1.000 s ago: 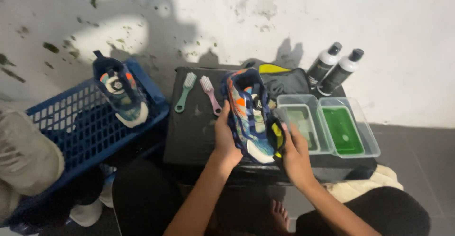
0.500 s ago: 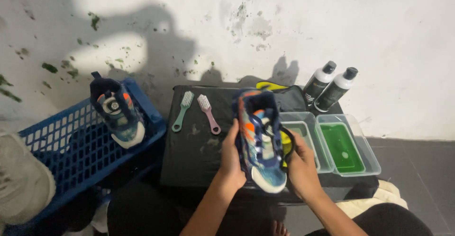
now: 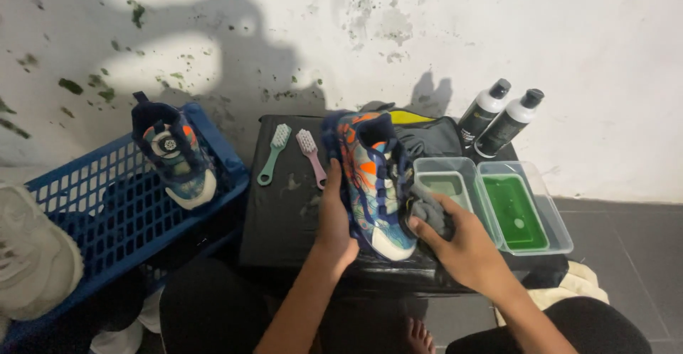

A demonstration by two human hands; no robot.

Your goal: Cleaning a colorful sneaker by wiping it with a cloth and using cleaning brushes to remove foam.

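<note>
Shoes: two colourful ones; one shoe [image 3: 373, 183] in my hands, its mate [image 3: 173, 153] left of the black table [image 3: 281, 219], in the blue crate [image 3: 107, 219].
Brushes: two, green [image 3: 273, 153] and pink [image 3: 311, 156], on the table just left of the shoe.
Bottles: two [image 3: 498, 119] at the table's far right corner.
Tubs: two [image 3: 498, 201] on the table, right of the shoe.
Left hand [image 3: 336, 222]: clamped on the shoe's left side.
Right hand [image 3: 455, 244]: fingers closed on a grey cloth [image 3: 427, 212], pressed to the shoe's right side.

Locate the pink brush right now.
Head view, left of centre: the pink brush lies on the black table, between the green brush and the sneaker in the left hand.
</note>
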